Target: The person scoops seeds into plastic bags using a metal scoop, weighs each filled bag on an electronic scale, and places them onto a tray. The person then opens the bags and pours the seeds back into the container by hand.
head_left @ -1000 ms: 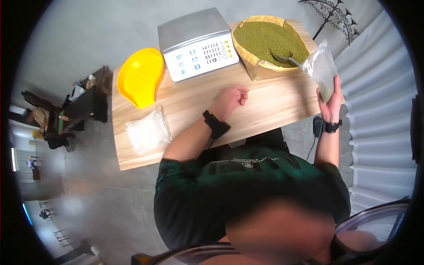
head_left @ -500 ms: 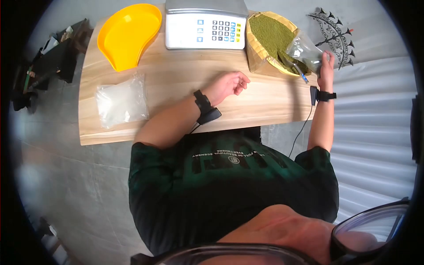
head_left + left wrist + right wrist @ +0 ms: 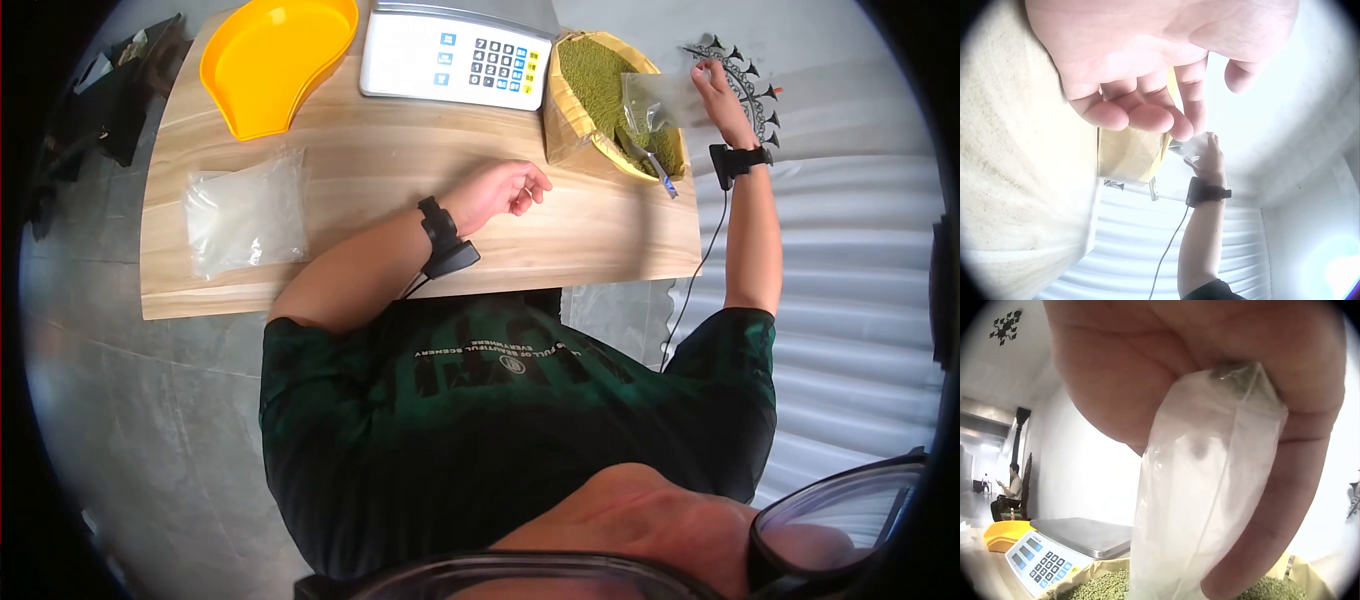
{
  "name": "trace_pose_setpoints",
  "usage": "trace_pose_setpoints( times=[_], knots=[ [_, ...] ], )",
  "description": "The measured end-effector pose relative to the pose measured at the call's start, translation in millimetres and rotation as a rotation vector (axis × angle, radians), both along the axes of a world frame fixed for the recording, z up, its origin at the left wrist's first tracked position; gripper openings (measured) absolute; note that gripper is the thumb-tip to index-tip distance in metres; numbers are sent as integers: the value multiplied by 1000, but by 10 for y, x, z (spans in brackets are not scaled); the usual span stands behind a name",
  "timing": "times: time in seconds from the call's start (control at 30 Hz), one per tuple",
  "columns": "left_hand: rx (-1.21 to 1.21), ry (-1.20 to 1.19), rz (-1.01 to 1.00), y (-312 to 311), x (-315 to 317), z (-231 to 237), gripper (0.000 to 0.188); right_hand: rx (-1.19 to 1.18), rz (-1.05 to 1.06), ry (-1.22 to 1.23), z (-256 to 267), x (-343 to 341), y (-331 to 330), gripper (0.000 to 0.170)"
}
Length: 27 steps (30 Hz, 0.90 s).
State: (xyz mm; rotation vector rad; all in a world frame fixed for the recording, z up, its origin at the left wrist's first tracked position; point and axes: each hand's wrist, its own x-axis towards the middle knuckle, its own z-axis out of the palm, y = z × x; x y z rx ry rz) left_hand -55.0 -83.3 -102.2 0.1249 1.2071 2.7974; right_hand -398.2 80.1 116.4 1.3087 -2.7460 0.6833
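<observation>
My right hand [image 3: 724,102] holds a clear plastic bag [image 3: 655,98] over the open paper sack [image 3: 570,138] of green mung beans [image 3: 592,75]. In the right wrist view the bag [image 3: 1194,487] hangs downward from the palm, with the thumb and a finger around it and a little green showing in its upper corner. A metal scoop [image 3: 650,160] stands in the beans, its handle over the sack's near rim. My left hand [image 3: 498,192] lies over the middle of the wooden table, fingers loosely curled and holding nothing.
A white digital scale [image 3: 455,55] stands left of the sack. Farther left is a yellow scoop-shaped tray [image 3: 275,65]. A stack of clear plastic bags [image 3: 245,215] lies near the table's left edge. Behind the sack stands a black ornamental metal stand [image 3: 750,90].
The bag has moved from upright beside the sack to tipped over the beans, with my right hand raised at its far end. My left hand stays over the table. The head view has shifted.
</observation>
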Motion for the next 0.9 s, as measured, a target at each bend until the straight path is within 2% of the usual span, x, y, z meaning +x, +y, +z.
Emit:
trace_pose_setpoints(
  times=[0.03, 0.17, 0.27, 0.4, 0.43, 0.5, 0.57, 0.63, 0.67, 0.8, 0.87, 0.9],
  knots=[
    [2, 5, 4, 2, -4, -9, 40, 31, 65, 81, 27, -27, -24, 40],
    [-4, 7, 0, -2, -14, -7, 40, 186, 15, -6, 289, 3, -184, 45],
    [8, -7, -9, 7, -21, -22, 39, 128, 94, 51, 449, 97, -216, 49],
    [4, 7, -17, -6, -13, -20, 39, 194, 92, 44, 654, 129, -201, 54],
    [4, 9, -14, -11, -15, -21, 39, 194, 95, 47, 638, 144, -222, 54],
    [-15, -32, -4, 9, -25, -22, 39, 195, 47, 217, 531, 195, -245, 51],
    [-3, -45, -13, 15, -18, -12, 38, 275, 26, 238, 404, 174, -243, 49],
    [0, -56, -13, -18, -15, 14, 38, 295, 129, 375, 375, 125, -238, 53],
    [-2, -63, -13, -18, -8, 30, 37, 330, -3, 254, 542, 439, -318, 53],
    [13, -48, -3, 8, -25, 0, 35, 333, 30, 330, 440, 357, -282, 52],
    [4, -62, -7, -3, -4, 22, 34, 227, 96, 364, 547, 421, -226, 49],
    [0, -76, -10, -12, 3, 47, 34, 185, 25, 398, 651, 478, -233, 48]
  ],
)
